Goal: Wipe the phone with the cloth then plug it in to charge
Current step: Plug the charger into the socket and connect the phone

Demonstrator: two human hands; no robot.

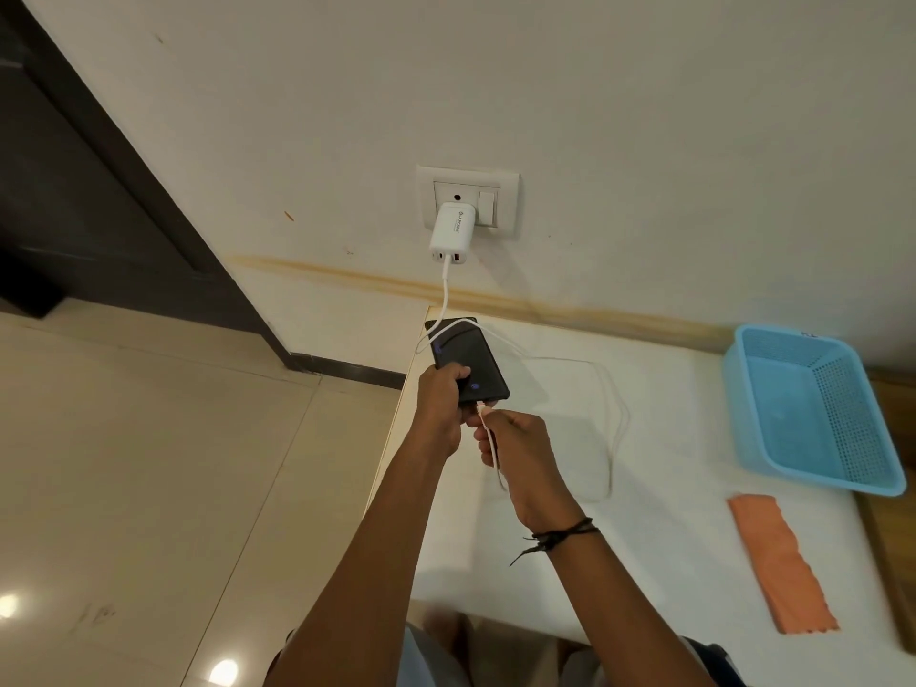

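White cable (614, 404) runs from the charger (450, 230) in the wall socket (500, 190) to the right hand (515, 438), whose fingers pinch the plug at the phone (466, 357). The left hand (441, 404) grips the phone's near end over the white worktop (669, 513), close to its edge. Wiping seems done: the orange cloth (778, 562) lies apart, near a blue basket (813, 409). Next, I think, the plug must be pushed in straight. Beige floor tiles (148, 463) lie at left.

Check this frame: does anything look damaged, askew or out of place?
A yellowish stain band runs along the wall below the socket plate, like old water or glue marks. The charger hangs slightly tilted. Phone, cable, cloth and basket look ordinary.
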